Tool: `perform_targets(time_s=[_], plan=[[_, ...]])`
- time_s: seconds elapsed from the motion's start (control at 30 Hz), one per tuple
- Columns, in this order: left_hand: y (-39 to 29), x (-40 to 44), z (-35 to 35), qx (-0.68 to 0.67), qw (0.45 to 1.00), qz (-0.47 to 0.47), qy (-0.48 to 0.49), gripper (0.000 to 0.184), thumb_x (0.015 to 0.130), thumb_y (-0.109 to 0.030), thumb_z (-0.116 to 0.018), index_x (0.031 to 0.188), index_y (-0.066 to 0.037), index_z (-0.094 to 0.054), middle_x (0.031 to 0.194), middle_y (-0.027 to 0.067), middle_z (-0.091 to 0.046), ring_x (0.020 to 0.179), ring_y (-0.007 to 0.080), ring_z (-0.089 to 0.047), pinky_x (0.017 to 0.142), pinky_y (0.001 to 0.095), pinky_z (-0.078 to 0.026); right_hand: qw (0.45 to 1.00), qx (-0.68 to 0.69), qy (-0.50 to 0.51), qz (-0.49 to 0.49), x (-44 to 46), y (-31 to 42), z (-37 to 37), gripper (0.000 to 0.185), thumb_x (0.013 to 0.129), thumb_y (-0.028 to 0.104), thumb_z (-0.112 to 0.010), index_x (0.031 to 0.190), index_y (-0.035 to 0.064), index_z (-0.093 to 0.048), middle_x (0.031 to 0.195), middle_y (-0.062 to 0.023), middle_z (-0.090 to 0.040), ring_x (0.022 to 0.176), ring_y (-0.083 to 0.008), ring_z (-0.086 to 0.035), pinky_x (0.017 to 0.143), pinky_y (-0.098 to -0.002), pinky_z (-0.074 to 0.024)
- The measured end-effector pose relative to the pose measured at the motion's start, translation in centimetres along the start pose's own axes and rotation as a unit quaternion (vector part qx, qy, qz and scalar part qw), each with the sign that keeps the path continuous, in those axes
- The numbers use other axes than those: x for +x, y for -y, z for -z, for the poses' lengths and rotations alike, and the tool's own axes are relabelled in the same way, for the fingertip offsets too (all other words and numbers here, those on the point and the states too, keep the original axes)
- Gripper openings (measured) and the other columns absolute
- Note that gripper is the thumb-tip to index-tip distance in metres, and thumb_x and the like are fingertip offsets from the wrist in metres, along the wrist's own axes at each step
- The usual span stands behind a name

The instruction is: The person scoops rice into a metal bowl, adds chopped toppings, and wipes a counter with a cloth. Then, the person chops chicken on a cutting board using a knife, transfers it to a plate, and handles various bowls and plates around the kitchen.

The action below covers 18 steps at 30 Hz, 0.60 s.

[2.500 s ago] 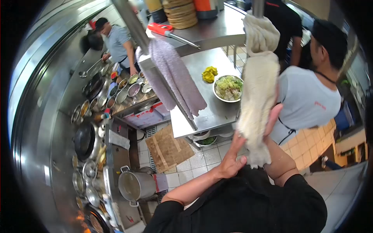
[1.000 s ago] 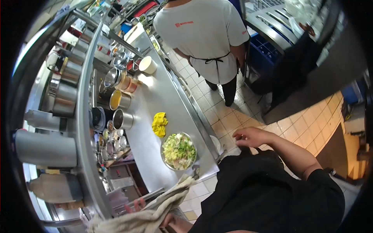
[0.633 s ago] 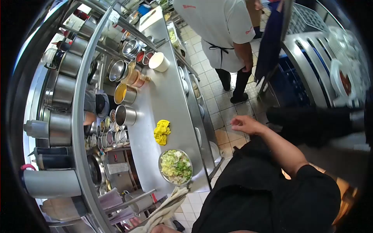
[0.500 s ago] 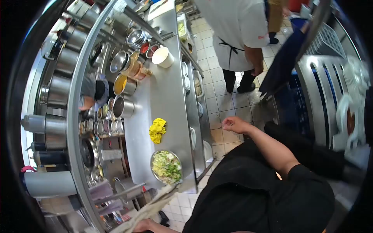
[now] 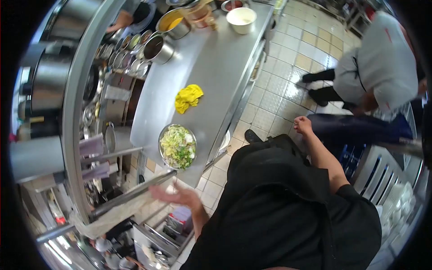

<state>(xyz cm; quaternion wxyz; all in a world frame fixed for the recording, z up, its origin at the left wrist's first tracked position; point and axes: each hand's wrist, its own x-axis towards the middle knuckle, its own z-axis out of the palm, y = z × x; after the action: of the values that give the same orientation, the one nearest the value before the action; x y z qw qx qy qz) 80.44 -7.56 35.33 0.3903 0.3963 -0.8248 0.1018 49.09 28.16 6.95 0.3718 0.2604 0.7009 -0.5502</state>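
Observation:
My left hand point(image 5: 173, 194) is spread beside the metal rail at the lower left, fingers apart and slightly blurred. A pale cloth point(image 5: 114, 218) hangs over that rail, just beyond its fingertips. My right hand point(image 5: 302, 124) is held out over the floor, its fingers curled together; whether anything small is inside is hidden. A metal bowl of chopped greens and pale pieces point(image 5: 178, 146) stands on the near end of the steel counter point(image 5: 198, 108). Behind the bowl lies a crumpled yellow cloth point(image 5: 188, 98).
Metal pots point(image 5: 158, 48) and a white tub point(image 5: 241, 20) stand farther along the counter. A shelf frame point(image 5: 72, 99) runs down the left. At the upper right a person in a white shirt point(image 5: 382, 58) stands on the tiled floor point(image 5: 288, 58). A slatted rack point(image 5: 378, 173) is at the right.
My left hand has opened off the pale cloth, which now hangs on the rail. The view has turned and the counter is nearer. The person in white appears farther right.

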Motion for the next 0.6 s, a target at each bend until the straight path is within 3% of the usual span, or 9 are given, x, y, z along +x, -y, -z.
perform_targets(time_s=[0.03, 0.1, 0.17, 0.23, 0.37, 0.4, 0.47, 0.53, 0.6], plan=[[-3.0, -0.1, -1.8, -0.211, 0.975, 0.071, -0.011, 0.061, 0.090, -0.020, -0.062, 0.137, 0.005, -0.030, 0.144, 0.0234, -0.028, 0.129, 0.0340, -0.035, 0.107, 0.0450, -0.031, 0.998, -0.010, -0.015, 0.059, 0.7, 0.7, -0.4, 0.011, 0.088, 0.018, -0.062, 0.092, 0.0082, -0.057, 0.080, -0.0024, -0.060, 0.059, -0.0136, -0.058, 0.046, -0.0261, -0.0435], [-6.3, 0.4, -4.3, -0.281, 0.956, 0.033, 0.078, 0.049, 0.089, -0.005, -0.055, 0.133, 0.005, -0.034, 0.141, 0.0191, -0.034, 0.123, 0.0283, -0.043, 0.102, 0.0405, -0.038, 0.989, -0.062, -0.010, 0.134, -2.0, 5.5, -2.5, 0.011, 0.090, 0.012, -0.057, 0.093, 0.0016, -0.059, 0.083, -0.0056, -0.061, 0.064, -0.0147, -0.059, 0.054, -0.0285, -0.0502], [-8.7, -1.1, -8.1, -0.467, 0.839, 0.226, 0.163, 0.040, 0.088, -0.007, -0.058, 0.125, 0.002, -0.047, 0.124, 0.0171, -0.050, 0.106, 0.0213, -0.055, 0.095, 0.0372, -0.044, 0.958, -0.077, 0.064, 0.269, -0.2, 7.6, -5.4, 0.016, 0.090, 0.013, -0.059, 0.100, 0.0002, -0.061, 0.086, -0.0077, -0.063, 0.071, -0.0155, -0.061, 0.063, -0.0284, -0.0526], [-11.0, -0.5, -9.6, -0.498, 0.777, 0.294, 0.251, 0.031, 0.088, -0.007, -0.060, 0.117, 0.001, -0.053, 0.103, 0.0099, -0.061, 0.083, 0.0126, -0.059, 0.077, 0.0295, -0.051, 0.926, -0.128, 0.141, 0.327, -3.1, 12.2, -9.2, 0.019, 0.091, 0.015, -0.060, 0.102, -0.0002, -0.062, 0.087, -0.0081, -0.064, 0.075, -0.0152, -0.062, 0.064, -0.0281, -0.0527], [-9.1, -5.5, -12.9, -0.498, 0.661, 0.424, 0.368, 0.023, 0.090, -0.006, -0.058, 0.112, 0.000, -0.057, 0.102, 0.0098, -0.063, 0.084, 0.0145, -0.061, 0.074, 0.0274, -0.052, 0.872, -0.159, 0.296, 0.356, -5.9, 17.1, -16.4, 0.018, 0.092, 0.017, -0.059, 0.099, 0.0002, -0.062, 0.081, -0.0045, -0.063, 0.071, -0.0119, -0.060, 0.063, -0.0266, -0.0494], [-8.4, -6.5, -13.4, -0.494, 0.666, 0.435, 0.352, 0.023, 0.090, -0.006, -0.058, 0.112, 0.000, -0.057, 0.102, 0.0098, -0.063, 0.084, 0.0145, -0.061, 0.074, 0.0274, -0.052, 0.851, -0.208, 0.333, 0.349, -5.7, 17.8, -18.0, 0.016, 0.092, 0.017, -0.059, 0.096, 0.0009, -0.062, 0.079, -0.0034, -0.062, 0.069, -0.0114, -0.059, 0.064, -0.0271, -0.0494], [-6.6, -10.7, -12.7, -0.549, 0.523, 0.555, 0.343, 0.025, 0.092, -0.015, -0.058, 0.113, -0.002, -0.056, 0.105, 0.0109, -0.062, 0.089, 0.0177, -0.061, 0.078, 0.0326, -0.053, 0.800, -0.264, 0.414, 0.344, -7.0, 19.3, -20.9, 0.016, 0.091, 0.016, -0.058, 0.095, 0.0014, -0.061, 0.080, -0.0040, -0.063, 0.071, -0.0118, -0.058, 0.066, -0.0268, -0.0488], [-6.4, -10.1, -12.3, -0.503, 0.457, 0.704, 0.206, 0.042, 0.094, -0.035, -0.051, 0.125, -0.006, -0.046, 0.117, 0.0149, -0.057, 0.105, 0.0253, -0.055, 0.093, 0.0420, -0.048, 0.764, -0.282, 0.470, 0.340, -6.9, 20.2, -22.9, 0.016, 0.090, 0.017, -0.058, 0.094, 0.0016, -0.061, 0.080, -0.0042, -0.063, 0.072, -0.0120, -0.058, 0.066, -0.0270, -0.0486], [-4.9, -9.3, -12.4, -0.546, 0.431, 0.718, 0.027, 0.037, 0.091, -0.030, -0.056, 0.118, -0.006, -0.047, 0.119, 0.0155, -0.054, 0.108, 0.0287, -0.053, 0.095, 0.0407, -0.048, 0.695, -0.356, 0.538, 0.317, -5.9, 19.9, -25.1, 0.017, 0.089, 0.017, -0.059, 0.095, 0.0018, -0.061, 0.080, -0.0046, -0.063, 0.074, -0.0122, -0.059, 0.068, -0.0281, -0.0485]])
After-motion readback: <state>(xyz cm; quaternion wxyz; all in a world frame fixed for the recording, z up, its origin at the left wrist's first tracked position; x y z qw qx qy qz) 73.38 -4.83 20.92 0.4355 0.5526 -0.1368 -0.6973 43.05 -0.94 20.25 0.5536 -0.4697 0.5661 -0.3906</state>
